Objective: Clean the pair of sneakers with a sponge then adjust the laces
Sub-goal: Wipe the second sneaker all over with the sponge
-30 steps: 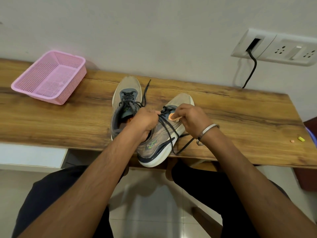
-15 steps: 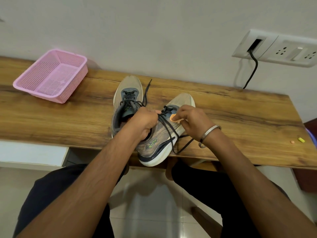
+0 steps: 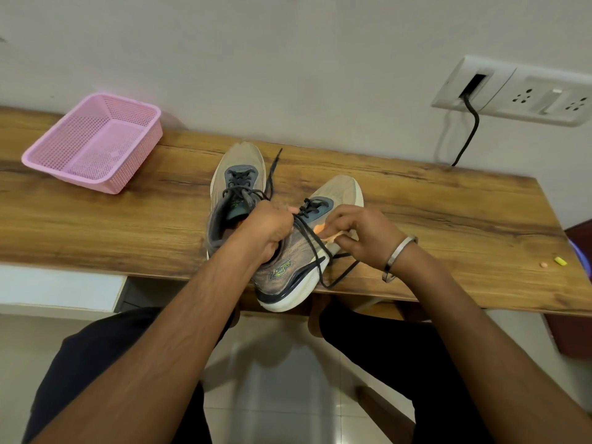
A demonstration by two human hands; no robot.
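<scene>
Near sneaker (image 3: pixel 298 267) lies toe-away, lengthwise between both hands; left hand (image 3: pixel 269 232) grips its laces (image 3: pixel 307 232), right hand (image 3: pixel 362 235) apparently pinches an orange sponge (image 3: pixel 320 228).

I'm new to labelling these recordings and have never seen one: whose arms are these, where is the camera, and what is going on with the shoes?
There is no machine here. A person wears a wide-angle camera on the head, looking forward and down, so the two arms are the person's own.

A wooden table stands against the wall. On it are two sneakers: the left sneaker stands alone, and the right sneaker juts over the near edge. The left hand grips the right sneaker at its opening. The right hand pinches a small orange sponge against its side. Dark laces hang loose.

Also there: a pink basket at far left and two tiny bits near the right end.
</scene>
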